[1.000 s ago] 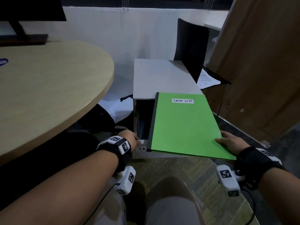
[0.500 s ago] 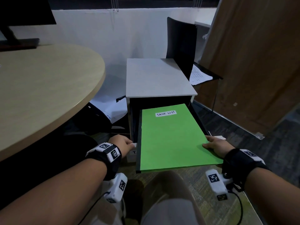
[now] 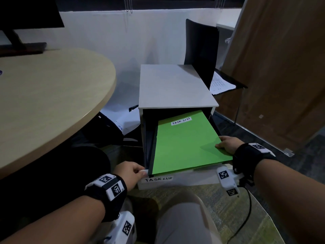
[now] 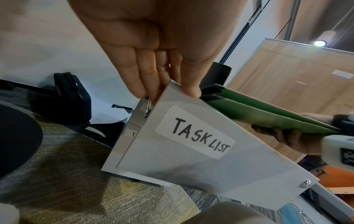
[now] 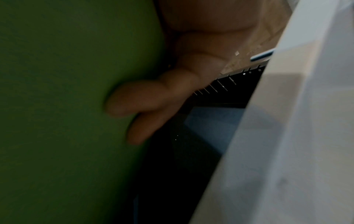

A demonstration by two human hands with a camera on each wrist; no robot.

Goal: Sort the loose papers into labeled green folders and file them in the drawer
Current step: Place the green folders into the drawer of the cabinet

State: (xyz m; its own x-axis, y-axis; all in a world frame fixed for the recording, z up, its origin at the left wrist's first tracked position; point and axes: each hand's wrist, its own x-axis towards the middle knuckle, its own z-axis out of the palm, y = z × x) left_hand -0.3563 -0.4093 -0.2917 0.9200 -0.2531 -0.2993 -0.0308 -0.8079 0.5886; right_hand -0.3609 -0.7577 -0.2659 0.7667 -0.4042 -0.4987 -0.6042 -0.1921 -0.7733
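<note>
A green folder (image 3: 186, 141) labelled TASK LIST lies tilted over the open drawer (image 3: 175, 180) of a small white cabinet (image 3: 174, 87), its far end inside the cabinet's dark opening. My right hand (image 3: 226, 144) grips the folder's right edge, thumb on top, fingers (image 5: 134, 103) underneath. My left hand (image 3: 130, 171) grips the top left corner of the drawer front (image 4: 187, 148), which bears a TASK LIST label; thumb in front, fingers behind. The folder's black spine (image 4: 210, 91) shows just behind that corner.
A round wooden table (image 3: 45, 103) stands on the left with a monitor base at the back. A black chair (image 3: 202, 50) holding loose papers (image 3: 219, 85) sits behind the cabinet. A black bag and white sheets lie on the floor between table and cabinet. A wooden panel stands right.
The folder has come down from above the cabinet top and slid into the open drawer. My left hand has kept hold of the drawer front throughout.
</note>
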